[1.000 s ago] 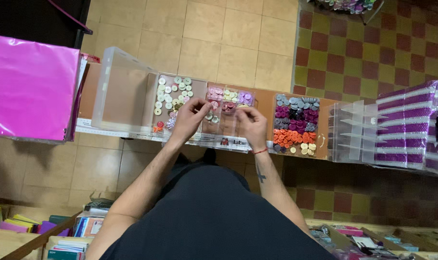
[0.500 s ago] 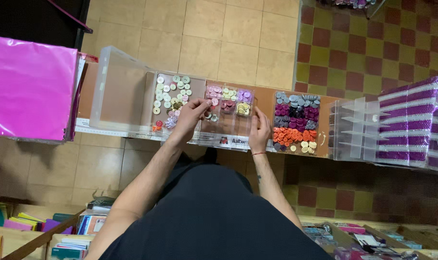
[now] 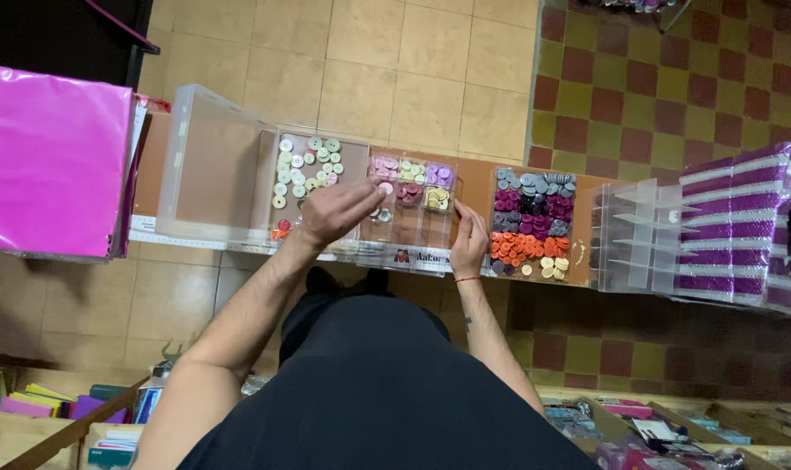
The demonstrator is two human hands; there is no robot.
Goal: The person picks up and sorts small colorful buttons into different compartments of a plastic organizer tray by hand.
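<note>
On a brown shelf (image 3: 478,178) lie clear plastic trays of sorted buttons. My left hand (image 3: 336,211) hovers over the divided middle tray (image 3: 410,184), fingers pinched on a small pale pink button above a compartment. My right hand (image 3: 469,244) rests flat against that tray's right front edge, holding nothing that I can see. Left of my left hand a compartment holds white and pale green buttons (image 3: 307,164). To the right, another tray (image 3: 532,222) holds rows of grey, purple, orange and cream buttons.
An open clear lid (image 3: 211,174) stands left of the trays. Pink sheets (image 3: 52,161) hang at far left. Clear dividers (image 3: 635,235) and purple stacked packs (image 3: 739,226) fill the shelf's right. Tiled floor lies beyond; shelves of stationery sit below.
My left hand has drawn back a little from the middle tray toward the white buttons. My right hand slid from on top of the tray down to its right front edge.
</note>
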